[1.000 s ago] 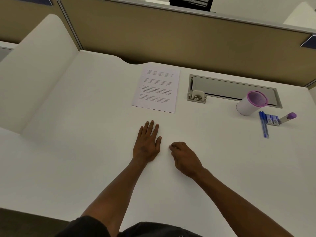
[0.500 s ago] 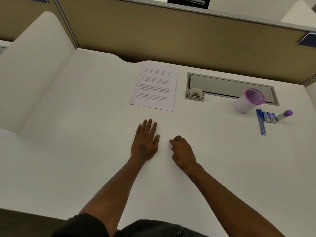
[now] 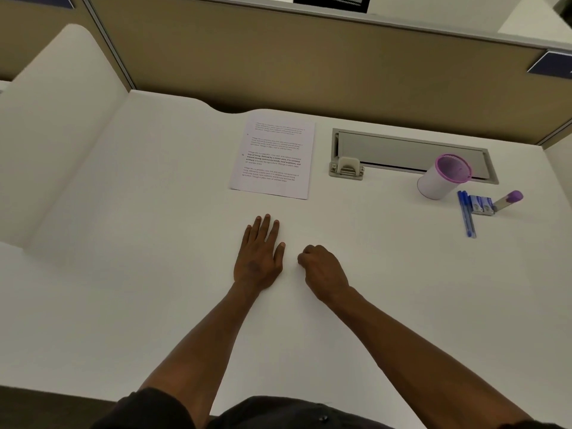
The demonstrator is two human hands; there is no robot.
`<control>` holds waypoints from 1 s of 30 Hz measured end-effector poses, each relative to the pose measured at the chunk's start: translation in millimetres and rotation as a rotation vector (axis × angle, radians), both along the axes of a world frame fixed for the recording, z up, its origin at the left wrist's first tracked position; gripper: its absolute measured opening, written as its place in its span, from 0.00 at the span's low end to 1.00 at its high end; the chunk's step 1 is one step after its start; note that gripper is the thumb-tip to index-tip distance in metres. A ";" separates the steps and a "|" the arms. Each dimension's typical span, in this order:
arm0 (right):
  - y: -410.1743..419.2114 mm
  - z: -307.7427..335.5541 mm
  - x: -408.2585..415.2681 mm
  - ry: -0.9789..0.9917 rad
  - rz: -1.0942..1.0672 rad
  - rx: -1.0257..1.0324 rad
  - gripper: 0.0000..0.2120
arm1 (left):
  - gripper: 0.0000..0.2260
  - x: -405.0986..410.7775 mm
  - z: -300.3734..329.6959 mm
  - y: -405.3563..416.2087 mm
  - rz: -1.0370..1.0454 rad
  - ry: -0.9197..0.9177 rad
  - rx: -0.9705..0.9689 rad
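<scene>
You had your left hand (image 3: pixel 258 258) lying flat on the surface (image 3: pixel 148 249), palm down, fingers straight and close together, grasping nothing. Your right hand (image 3: pixel 323 272) sat just beside it, clenched with the knuckles up and the fingers curled under. Nothing showed in it, though the curl hid whatever might have been beneath the fingertips.

The printed sheet (image 3: pixel 274 156) lay flat ahead of your left hand, towards the far edge of the surface and near its middle. It was apart from both hands, and neither touched it.

Towards the far right corner stood the white cup (image 3: pixel 439 181) with the pink rim, in front of the grey cable hatch (image 3: pixel 402 148). Just beside the cup lay the blue pens (image 3: pixel 467 215), a small blue-and-white pack (image 3: pixel 481 205) and a purple-capped tube (image 3: pixel 509 200), all well apart from your right hand.

By my reading, you had not started on the sheet. It was untouched, no pen was in your grasp, and both hands rested short of it. All of the handling seemed to remain ahead of you.
</scene>
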State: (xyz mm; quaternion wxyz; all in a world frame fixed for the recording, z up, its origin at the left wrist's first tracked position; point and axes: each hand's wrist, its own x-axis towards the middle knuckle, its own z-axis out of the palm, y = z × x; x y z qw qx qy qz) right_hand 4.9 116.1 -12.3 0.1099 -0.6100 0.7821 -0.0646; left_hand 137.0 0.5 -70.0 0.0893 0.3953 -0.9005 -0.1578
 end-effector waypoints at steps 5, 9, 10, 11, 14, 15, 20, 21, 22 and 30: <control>-7.3 4.4 1.5 0.031 0.007 0.028 0.09 | 0.27 -0.3 0.4 0.0 0.004 -0.010 -0.001; -6.1 2.6 7.9 0.017 -0.024 0.029 0.07 | 0.27 0.2 0.8 0.4 0.000 -0.012 -0.005; -6.7 1.6 7.4 -0.004 -0.046 0.023 0.07 | 0.27 0.4 1.4 0.5 -0.001 -0.008 -0.006; -7.6 0.8 5.2 -0.047 -0.093 0.011 0.07 | 0.27 0.5 2.2 0.4 -0.001 -0.003 -0.006; -9.4 3.2 -7.0 -0.403 -0.434 -0.062 0.10 | 0.27 0.4 3.8 1.5 -0.003 0.005 -0.015; -8.9 4.0 -12.2 -0.609 -0.589 -0.091 0.09 | 0.26 0.6 4.2 1.6 -0.003 0.010 -0.018; 6.2 18.7 -34.3 -1.615 -1.036 -0.232 0.06 | 0.26 -2.2 7.6 3.4 -0.014 -0.007 -0.032; 9.5 21.6 -38.4 -1.700 -1.057 -0.267 0.06 | 0.26 -3.7 8.7 2.9 -0.013 -0.017 -0.028; 12.4 24.4 -41.9 -1.769 -1.075 -0.305 0.05 | 0.26 -5.5 9.8 2.9 -0.005 -0.018 -0.016; 27.8 50.5 -72.2 -2.017 -1.145 -0.516 0.06 | 0.28 -36.7 14.7 5.2 -0.056 -0.011 0.039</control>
